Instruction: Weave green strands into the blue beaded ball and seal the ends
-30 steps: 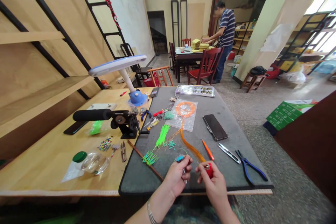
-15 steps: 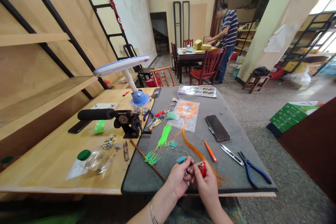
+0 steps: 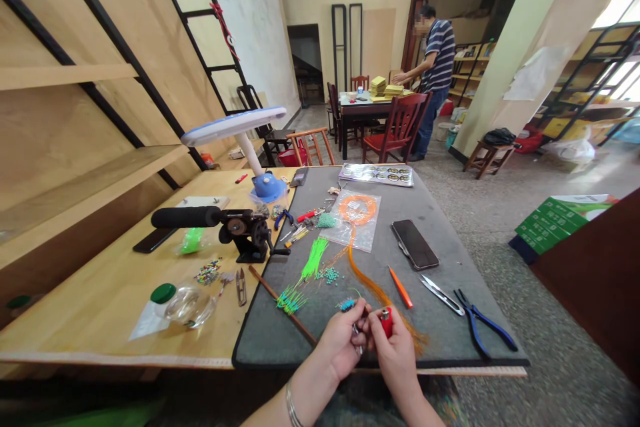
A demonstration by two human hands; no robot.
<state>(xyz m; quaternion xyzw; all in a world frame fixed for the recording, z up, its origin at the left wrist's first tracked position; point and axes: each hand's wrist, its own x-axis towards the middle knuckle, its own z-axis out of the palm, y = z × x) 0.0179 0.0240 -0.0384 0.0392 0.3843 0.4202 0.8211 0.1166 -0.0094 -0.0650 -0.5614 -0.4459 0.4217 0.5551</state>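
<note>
Close to the mat's front edge, my left hand (image 3: pixel 344 339) is closed around a small piece with blue beads (image 3: pixel 347 305) at its end; thin strands poke out past the fingers. Touching it, my right hand (image 3: pixel 396 347) is closed on a red lighter (image 3: pixel 386 321) with a metal top. What the meeting fingertips pinch is hidden. Behind the hands runs a bundle of orange thread (image 3: pixel 367 279). Bright green strands (image 3: pixel 315 259) and loose turquoise beads (image 3: pixel 329 275) lie to the left. A brown stick (image 3: pixel 265 283) carries more green strands tied with beads.
On the grey mat to the right are an orange pen-like tool (image 3: pixel 401 288), a phone (image 3: pixel 415 243), thread snips (image 3: pixel 443 295) and blue-handled pliers (image 3: pixel 484 325). Leftward stand a hand-cranked machine (image 3: pixel 247 233), a lamp (image 3: pixel 265 185) and a jar (image 3: pixel 187 307). A person (image 3: pixel 433 73) stands by a far table.
The hands and what they hold keep almost the same pose. The whole view has shifted very slightly.
</note>
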